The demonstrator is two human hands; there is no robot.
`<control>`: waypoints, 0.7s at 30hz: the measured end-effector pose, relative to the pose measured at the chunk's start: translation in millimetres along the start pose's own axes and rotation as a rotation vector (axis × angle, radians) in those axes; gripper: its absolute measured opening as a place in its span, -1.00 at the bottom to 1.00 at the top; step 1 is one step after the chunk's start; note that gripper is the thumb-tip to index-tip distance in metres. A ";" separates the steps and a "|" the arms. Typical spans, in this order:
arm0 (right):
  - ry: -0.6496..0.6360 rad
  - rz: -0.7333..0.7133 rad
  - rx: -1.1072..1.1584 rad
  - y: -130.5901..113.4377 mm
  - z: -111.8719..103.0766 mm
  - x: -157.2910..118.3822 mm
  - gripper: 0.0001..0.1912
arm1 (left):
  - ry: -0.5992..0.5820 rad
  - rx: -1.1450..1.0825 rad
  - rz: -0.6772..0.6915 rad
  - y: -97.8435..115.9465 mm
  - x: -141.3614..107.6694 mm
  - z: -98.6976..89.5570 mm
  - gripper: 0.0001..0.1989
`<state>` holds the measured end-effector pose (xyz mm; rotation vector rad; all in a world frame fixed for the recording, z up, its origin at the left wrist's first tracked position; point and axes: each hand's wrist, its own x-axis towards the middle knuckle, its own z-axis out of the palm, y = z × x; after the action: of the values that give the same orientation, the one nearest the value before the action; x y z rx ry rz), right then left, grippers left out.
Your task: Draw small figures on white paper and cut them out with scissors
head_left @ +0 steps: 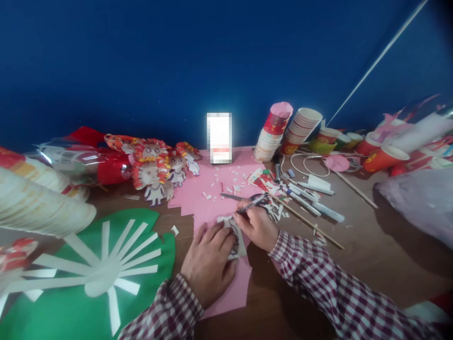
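Drawn paper piece (239,240): on pink paper (221,293), beneath the left fingers. Left hand (212,259): spread flat, pressing the piece. Right hand (257,225): fingers closed around a marker (252,204), above the piece's upper edge; lettering on barrel, unreadable. Beyond right fingertips: scissors (260,199), paper scraps (207,195).

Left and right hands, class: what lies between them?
A drawn-on paper, partly under the left hand, atop the pink paper; the head view shows it.
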<state>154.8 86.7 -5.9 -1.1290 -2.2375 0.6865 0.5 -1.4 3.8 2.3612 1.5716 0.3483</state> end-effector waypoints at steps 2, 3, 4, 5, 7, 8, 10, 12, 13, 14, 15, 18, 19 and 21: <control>0.006 -0.014 -0.009 0.0 0.0 0.0 -0.88 | -0.008 0.003 -0.002 -0.2 0.0 -0.1 -0.62; 0.007 -0.020 -0.014 0.0 -0.1 0.1 -0.88 | -0.010 0.005 -0.003 -0.3 -0.1 -0.2 -0.62; 0.006 -0.024 -0.019 0.0 -0.1 0.2 -0.88 | -0.011 0.006 -0.003 -0.4 -0.3 -0.3 -0.62; 0.004 -0.027 -0.024 0.0 -0.1 0.4 -0.87 | -0.009 0.007 -0.003 -0.5 -0.6 -0.3 -0.62; -0.003 -0.027 -0.034 0.1 -0.1 0.7 -0.86 | -0.007 0.007 -0.003 -0.6 -1.3 -0.3 -0.62; -0.005 -0.025 -0.038 0.1 -0.1 0.9 -0.86 | -0.006 0.007 -0.003 -0.5 -1.6 -0.2 -0.62; -0.006 -0.024 -0.043 0.2 0.1 1.1 -0.86 | -0.001 0.009 -0.003 -0.3 -2.1 0.2 -0.62; -0.002 -0.029 -0.040 0.3 0.3 1.3 -0.86 | 0.006 0.009 -0.003 -0.1 -2.3 0.5 -0.61; 0.000 -0.031 -0.036 0.3 0.3 1.4 -0.86 | 0.008 0.008 -0.003 0.0 -2.4 0.6 -0.61; 0.000 -0.032 -0.031 0.2 0.3 1.4 -0.86 | 0.009 0.005 -0.001 0.0 -2.4 0.7 -0.61; 0.001 -0.033 -0.029 0.1 0.2 1.4 -0.85 | 0.009 0.004 0.000 0.0 -2.4 0.8 -0.61; -0.004 -0.035 -0.030 -0.6 -0.2 1.5 -0.86 | 0.009 0.008 0.000 -0.4 -2.3 0.9 -0.61; -0.003 -0.037 -0.031 -0.9 -0.4 1.6 -0.86 | 0.011 0.010 -0.002 -0.5 -2.2 1.0 -0.61; 0.002 -0.040 -0.032 -1.3 -0.7 1.8 -0.86 | 0.011 0.010 -0.004 -0.7 -1.9 1.1 -0.62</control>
<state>153.6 87.6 -4.2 -1.0972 -2.2709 0.6351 -0.5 -3.0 2.4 2.3674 1.5858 0.3540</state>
